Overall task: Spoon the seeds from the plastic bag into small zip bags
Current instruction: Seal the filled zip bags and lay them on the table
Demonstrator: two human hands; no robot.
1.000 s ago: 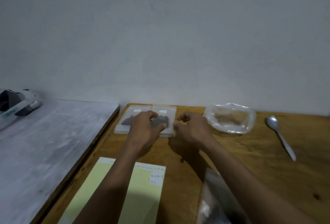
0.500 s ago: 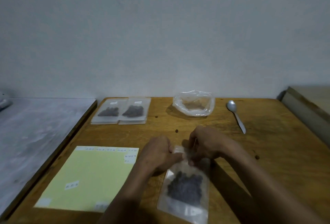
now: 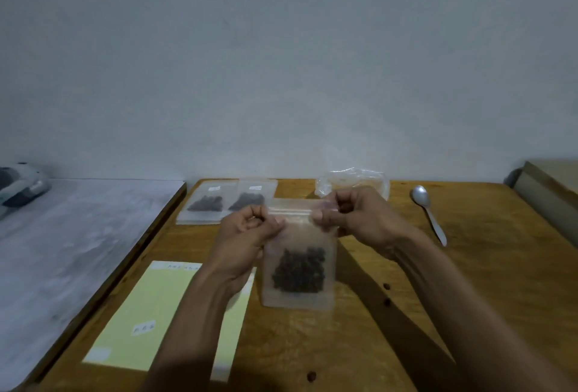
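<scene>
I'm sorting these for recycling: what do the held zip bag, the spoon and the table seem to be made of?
Zip bag: thin frosted plastic, it seems; the dark seeds show through it and a clear zip strip runs along the top.
Spoon: pale grey with a dull sheen; metal or plastic, I cannot tell which.
Table: wood, going by the orange-brown grain and dark knots, with a slight sheen that suggests varnish.

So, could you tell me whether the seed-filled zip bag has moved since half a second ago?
Yes: the zip bag, then flat on the table, is now lifted upright.
</scene>
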